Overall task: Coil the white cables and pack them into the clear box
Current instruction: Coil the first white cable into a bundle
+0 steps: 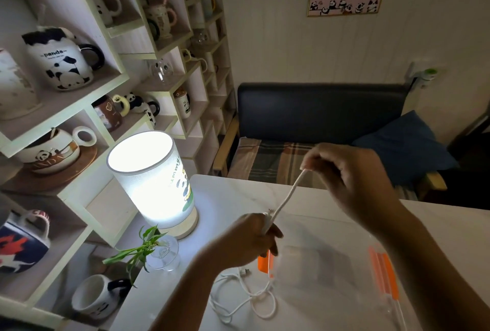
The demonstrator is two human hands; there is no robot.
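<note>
I am partway through coiling: my left hand [249, 237] has a closed grip on a small bundle of the white cable [287, 196], and my right hand [352, 171] pinches the same cable between thumb and fingertips higher up, so a doubled, taut length runs slantwise between the two, above the desk [233, 190]. The cord looks smooth, round and rubbery, limp enough to fold on itself. A second white cable [246, 301] lies loose on the desk in sloppy loops below my left wrist, with a small plug end showing. The clear box [331, 272] sits under my right forearm, just beside those loops; its walls are so transparent that I read it mostly by its orange latches [384, 272] at either side. Whether its lid is on I cannot tell. Next, I judge, comes folding the held length into the bundle, keeping tension so the loops stay even.
</note>
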